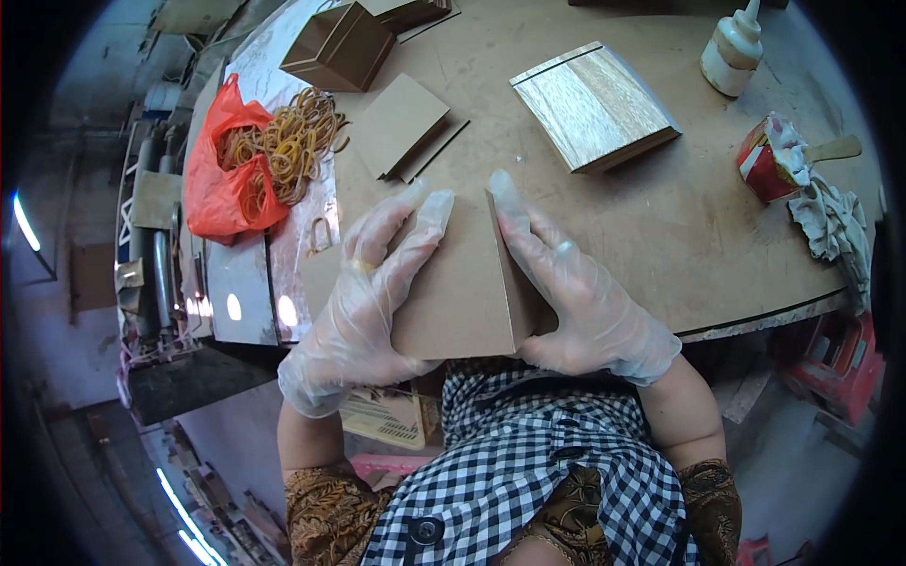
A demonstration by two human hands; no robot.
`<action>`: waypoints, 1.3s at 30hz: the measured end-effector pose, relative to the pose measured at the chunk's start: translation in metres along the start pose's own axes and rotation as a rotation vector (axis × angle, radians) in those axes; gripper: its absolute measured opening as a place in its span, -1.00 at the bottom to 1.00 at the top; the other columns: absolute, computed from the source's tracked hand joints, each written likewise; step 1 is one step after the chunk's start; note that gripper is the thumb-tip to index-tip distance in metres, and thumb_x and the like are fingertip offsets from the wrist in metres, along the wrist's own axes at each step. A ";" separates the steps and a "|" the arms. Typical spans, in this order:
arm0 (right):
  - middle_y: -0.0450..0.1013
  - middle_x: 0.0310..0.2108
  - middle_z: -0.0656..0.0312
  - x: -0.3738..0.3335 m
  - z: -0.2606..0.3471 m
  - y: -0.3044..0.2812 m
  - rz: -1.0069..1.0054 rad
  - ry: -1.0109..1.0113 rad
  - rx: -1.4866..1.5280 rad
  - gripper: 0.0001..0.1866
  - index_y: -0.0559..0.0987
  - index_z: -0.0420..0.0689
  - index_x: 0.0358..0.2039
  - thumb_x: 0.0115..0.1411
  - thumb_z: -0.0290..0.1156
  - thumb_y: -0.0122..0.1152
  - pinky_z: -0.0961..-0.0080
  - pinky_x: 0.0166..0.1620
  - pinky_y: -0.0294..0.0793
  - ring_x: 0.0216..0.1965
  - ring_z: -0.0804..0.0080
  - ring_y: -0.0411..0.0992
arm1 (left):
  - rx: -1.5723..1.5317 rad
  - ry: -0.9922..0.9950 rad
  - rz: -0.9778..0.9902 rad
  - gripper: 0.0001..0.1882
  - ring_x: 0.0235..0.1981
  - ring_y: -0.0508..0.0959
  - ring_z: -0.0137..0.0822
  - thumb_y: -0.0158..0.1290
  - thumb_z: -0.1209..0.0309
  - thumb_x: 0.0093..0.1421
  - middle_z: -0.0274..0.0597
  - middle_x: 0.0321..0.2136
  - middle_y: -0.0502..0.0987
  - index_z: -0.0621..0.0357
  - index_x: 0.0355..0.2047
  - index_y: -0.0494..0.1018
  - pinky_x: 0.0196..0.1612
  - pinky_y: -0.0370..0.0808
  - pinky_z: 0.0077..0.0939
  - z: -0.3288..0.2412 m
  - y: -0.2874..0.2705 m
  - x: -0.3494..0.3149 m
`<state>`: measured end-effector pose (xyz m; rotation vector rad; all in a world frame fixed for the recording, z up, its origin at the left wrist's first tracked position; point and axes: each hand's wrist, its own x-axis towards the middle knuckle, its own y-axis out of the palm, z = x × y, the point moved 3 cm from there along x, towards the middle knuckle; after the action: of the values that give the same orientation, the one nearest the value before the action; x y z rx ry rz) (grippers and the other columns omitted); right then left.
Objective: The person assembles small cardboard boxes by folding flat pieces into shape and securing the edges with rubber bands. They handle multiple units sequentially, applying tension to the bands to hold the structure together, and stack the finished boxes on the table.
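Note:
Between my two hands, at the table's near edge, stands a brown fibreboard box [460, 292] with a flat upper face and a side face turned to the right. My left hand [363, 292], in a thin clear plastic glove, presses along its left side, thumb at the near edge. On the right side, my right hand [585, 297], gloved the same way, lays its fingers along the panel with the thumb at the near corner. The box's underside is hidden. Beyond it lie several loose brown boards [412, 121].
A red plastic bag [222, 189] spills rubber bands [297, 132] on the left. Farther off are a brown box [340, 47] and a wood-grain box [599, 104]. On the right stand a glue bottle [733, 52], a red carton [766, 165] with a stick, and a crumpled rag [830, 222].

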<state>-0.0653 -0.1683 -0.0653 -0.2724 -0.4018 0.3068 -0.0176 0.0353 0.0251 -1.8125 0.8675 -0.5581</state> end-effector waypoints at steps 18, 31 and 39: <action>-0.08 0.43 -0.34 0.004 0.008 0.021 -0.051 0.007 -0.208 0.29 -0.33 -0.21 0.48 -0.04 -0.52 0.46 0.18 0.32 0.27 0.38 -0.23 0.12 | -0.047 0.011 -0.084 0.23 0.34 0.11 0.28 0.47 0.22 -0.30 0.11 0.32 0.14 -0.02 0.42 0.11 0.37 0.19 0.04 0.006 0.006 -0.011; -0.12 0.50 -0.08 0.007 0.045 -0.015 -0.047 0.111 0.140 0.24 -0.07 -0.34 0.46 -0.03 0.00 0.43 0.25 0.49 -0.24 0.52 0.14 -0.19 | -1.267 -0.011 -0.852 0.07 0.51 -0.13 -0.25 -0.11 -0.36 0.23 -0.06 0.48 -0.04 0.17 0.48 -0.08 0.49 -0.31 -0.19 0.068 0.051 -0.040; -0.02 0.48 -0.07 0.055 0.060 0.050 0.044 -0.218 -0.482 -0.03 0.02 -0.35 0.44 0.22 0.07 0.02 0.28 0.49 -0.24 0.51 0.15 -0.14 | -1.548 -0.024 -1.054 -0.02 0.50 -0.11 -0.26 -0.19 -0.31 0.31 -0.08 0.48 -0.02 0.15 0.48 -0.07 0.49 -0.28 -0.23 0.047 0.114 -0.032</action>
<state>-0.0538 -0.0919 -0.0095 -0.7237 -0.6857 0.2812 -0.0397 0.0612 -0.0977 -3.7256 0.0845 -0.4659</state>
